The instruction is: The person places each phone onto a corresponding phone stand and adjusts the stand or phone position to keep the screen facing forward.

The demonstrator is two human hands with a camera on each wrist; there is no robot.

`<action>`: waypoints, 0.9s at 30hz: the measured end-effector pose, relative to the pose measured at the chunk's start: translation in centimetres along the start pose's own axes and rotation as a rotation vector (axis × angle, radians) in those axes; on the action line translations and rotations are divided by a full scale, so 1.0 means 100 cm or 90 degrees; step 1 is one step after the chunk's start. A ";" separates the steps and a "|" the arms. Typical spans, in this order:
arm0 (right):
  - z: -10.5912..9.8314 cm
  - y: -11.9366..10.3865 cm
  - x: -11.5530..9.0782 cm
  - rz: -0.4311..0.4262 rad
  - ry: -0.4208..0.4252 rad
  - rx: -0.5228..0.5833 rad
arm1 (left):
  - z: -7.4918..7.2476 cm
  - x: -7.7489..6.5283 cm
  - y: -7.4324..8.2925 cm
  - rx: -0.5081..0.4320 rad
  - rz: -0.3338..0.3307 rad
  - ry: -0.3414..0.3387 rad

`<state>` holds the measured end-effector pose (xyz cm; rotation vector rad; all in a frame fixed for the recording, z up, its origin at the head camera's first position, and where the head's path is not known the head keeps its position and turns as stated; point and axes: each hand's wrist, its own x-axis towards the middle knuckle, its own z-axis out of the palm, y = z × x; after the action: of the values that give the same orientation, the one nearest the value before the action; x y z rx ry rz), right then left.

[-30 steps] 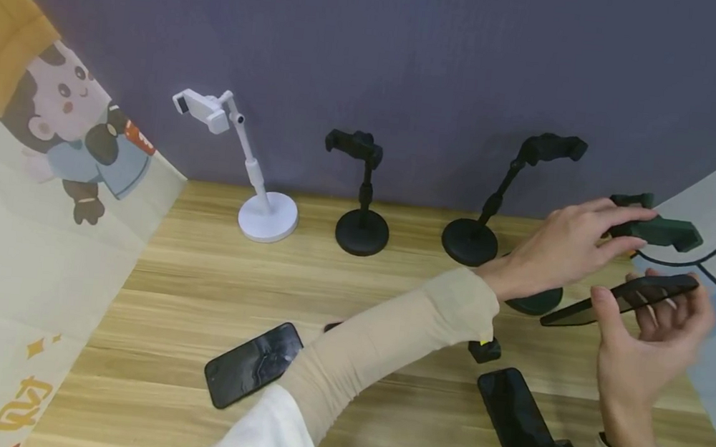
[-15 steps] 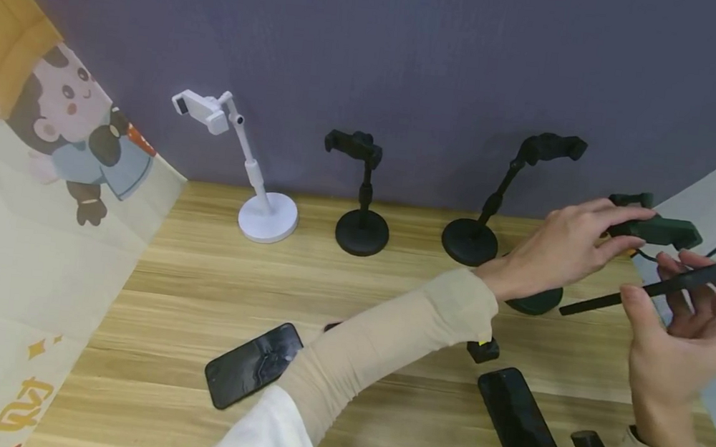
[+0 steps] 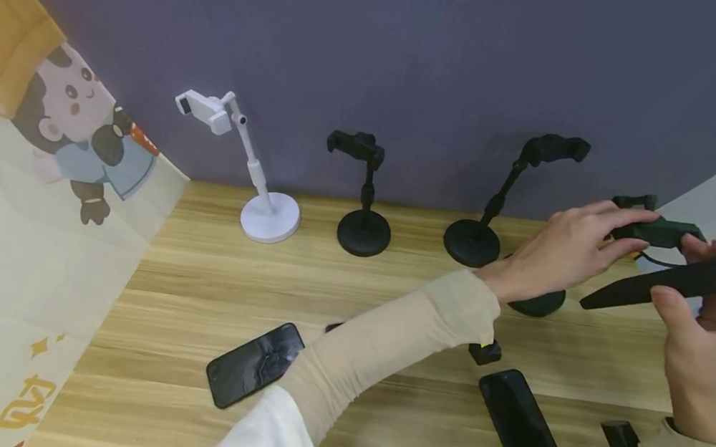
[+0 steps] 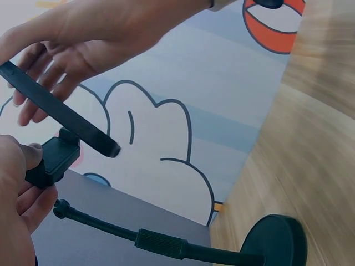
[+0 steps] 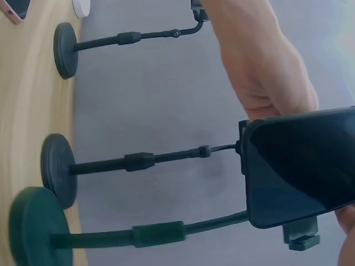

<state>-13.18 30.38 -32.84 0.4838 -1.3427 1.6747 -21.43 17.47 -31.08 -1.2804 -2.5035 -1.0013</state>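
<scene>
My left hand [image 3: 562, 250] grips the dark green clamp [image 3: 661, 232] at the top of a green phone stand, thumb and fingers on its two sides. The stand's round green base [image 4: 283, 244] rests on the table, partly behind my left forearm in the head view. My right hand [image 3: 714, 358] holds a black smartphone [image 3: 689, 280], thumb on the near side and fingers on the far side. In the left wrist view the phone overlaps the clamp's upper part; in the right wrist view its dark screen [image 5: 305, 166] covers most of the clamp.
A white phone stand [image 3: 268, 216], a small black stand [image 3: 363, 233] and a taller black stand [image 3: 471, 242] line the back wall. One phone [image 3: 254, 364] lies left of my left forearm, another [image 3: 525, 434] to its right. A third phone's edge [image 3: 333, 326] peeks out behind the forearm.
My right hand has moved right with the phone, which has turned from showing its screen to edge-on, then to showing its other side. The left hand stays on the clamp.
</scene>
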 end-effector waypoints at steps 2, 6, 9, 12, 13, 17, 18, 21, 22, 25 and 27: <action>-0.002 -0.001 0.004 -0.004 -0.007 -0.040 | 0.000 0.000 0.000 0.001 0.000 0.001; -0.004 -0.003 0.011 0.003 -0.018 -0.104 | 0.000 -0.001 0.000 0.004 0.003 0.001; -0.004 -0.004 0.016 0.021 -0.013 -0.113 | -0.001 -0.001 0.000 0.012 0.008 -0.001; -0.003 -0.005 0.019 0.038 -0.010 -0.112 | -0.001 -0.001 -0.001 0.019 0.015 -0.002; -0.003 -0.004 0.020 0.041 -0.009 -0.099 | -0.001 -0.001 0.000 0.021 0.016 -0.004; -0.007 -0.001 0.023 0.042 -0.030 -0.093 | -0.002 -0.001 0.000 0.036 0.021 -0.007; -0.009 0.001 0.024 0.037 -0.039 -0.103 | -0.002 -0.001 0.000 0.038 0.021 -0.006; -0.016 0.006 0.027 0.029 -0.063 -0.142 | -0.001 -0.001 0.000 0.045 0.029 0.003; -0.018 0.007 0.028 0.027 -0.067 -0.158 | -0.001 0.000 0.000 0.044 0.030 0.005; -0.022 0.010 0.029 0.025 -0.072 -0.197 | -0.001 -0.001 -0.001 0.040 0.034 0.009; -0.023 0.011 0.030 0.026 -0.070 -0.211 | -0.001 -0.001 0.000 0.038 0.034 0.007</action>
<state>-15.12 33.72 -31.94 0.3599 -1.6830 1.4350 -21.42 17.33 -31.04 -1.3137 -2.4566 -0.9134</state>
